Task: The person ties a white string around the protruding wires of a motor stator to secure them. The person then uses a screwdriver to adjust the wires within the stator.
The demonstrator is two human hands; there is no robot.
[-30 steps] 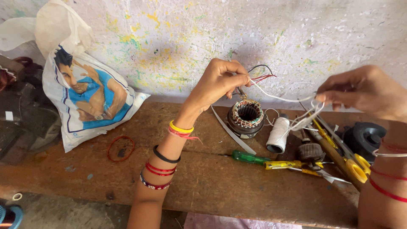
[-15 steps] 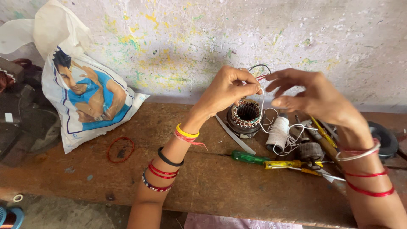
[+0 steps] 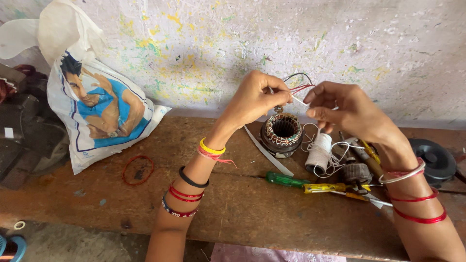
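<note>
On the worn wooden surface (image 3: pixel 233 204), a white printed bag (image 3: pixel 97 111) leans at the left end; left hand (image 3: pixel 255 99) and right hand (image 3: pixel 342 106) pinch thin wires (image 3: pixel 300 89) above the stator (image 3: pixel 281 133).

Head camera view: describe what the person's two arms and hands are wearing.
Both arms are bare, with no sleeves or gloves. The left hand has a yellow bangle with a pink thread at the wrist, then a black band, red bangles and a dark beaded one further up the forearm. The right hand has a silver bangle and thin red bangles behind it.
</note>
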